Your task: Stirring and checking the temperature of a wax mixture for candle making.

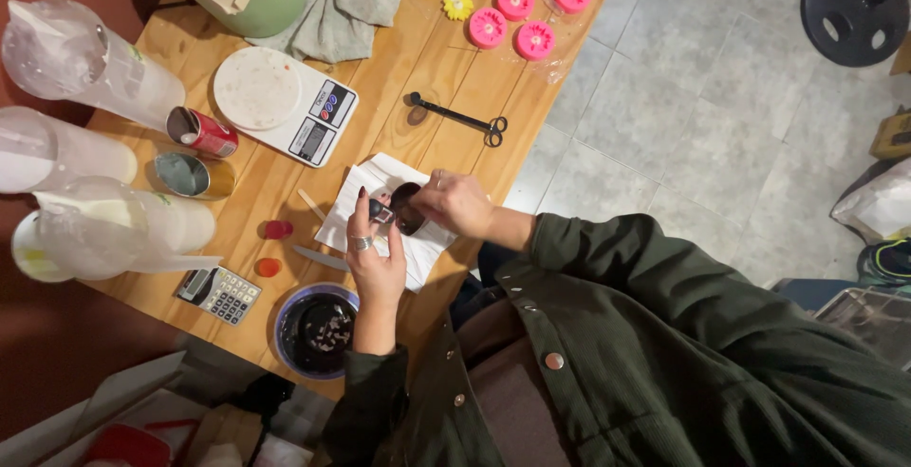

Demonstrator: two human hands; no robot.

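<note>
My left hand (375, 253), with a ring on one finger, pinches a small dark bottle (380, 211) between fingertips and thumb. My right hand (457, 203) grips a small dark round jar (406, 209), tipped toward the bottle. The two touch or nearly touch. Both hands hover over a white paper towel (356, 196) near the edge of the wooden table (446, 68). Dark green sleeves cover both of my arms.
Beside my left wrist stands a purple bowl (315, 332) with dark contents. Left of it lie a calculator (220, 292), two small red pieces (275, 230) and a spatula (318, 257). Farther off are a white scale (285, 103), black trimmer (457, 119), pink and yellow flower shapes (503, 2), clear jugs (90, 64), tins, a green pot.
</note>
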